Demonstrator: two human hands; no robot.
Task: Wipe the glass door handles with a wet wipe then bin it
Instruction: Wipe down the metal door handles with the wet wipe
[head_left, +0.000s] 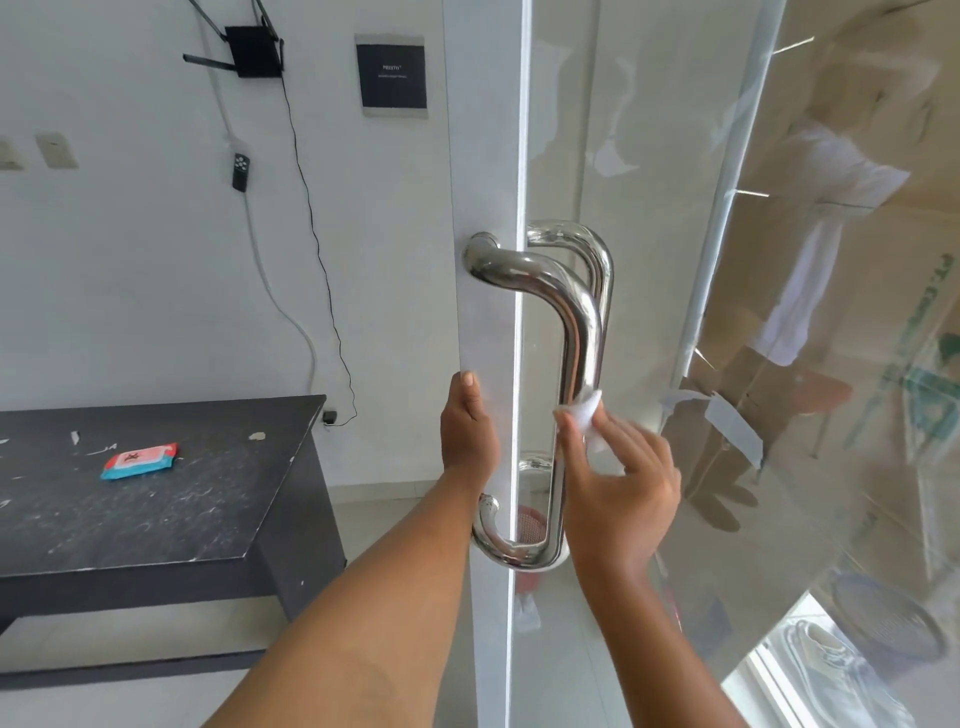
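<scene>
A glass door (488, 171) stands edge-on in front of me with a polished steel D-shaped handle (550, 291) on its near face and a matching handle (597, 254) on the far face. My right hand (623, 483) pinches a white wet wipe (589, 415) and presses it against the lower stretch of the near handle's bar. My left hand (467, 431) lies on the door's frosted face at its edge, thumb pointing up; its fingers are hidden.
A black table (156, 509) stands at the left with a red and blue wet-wipe pack (139, 460) on it. Through the glass a red mesh bin (532, 525) shows on the floor. Cables and a router hang on the white wall.
</scene>
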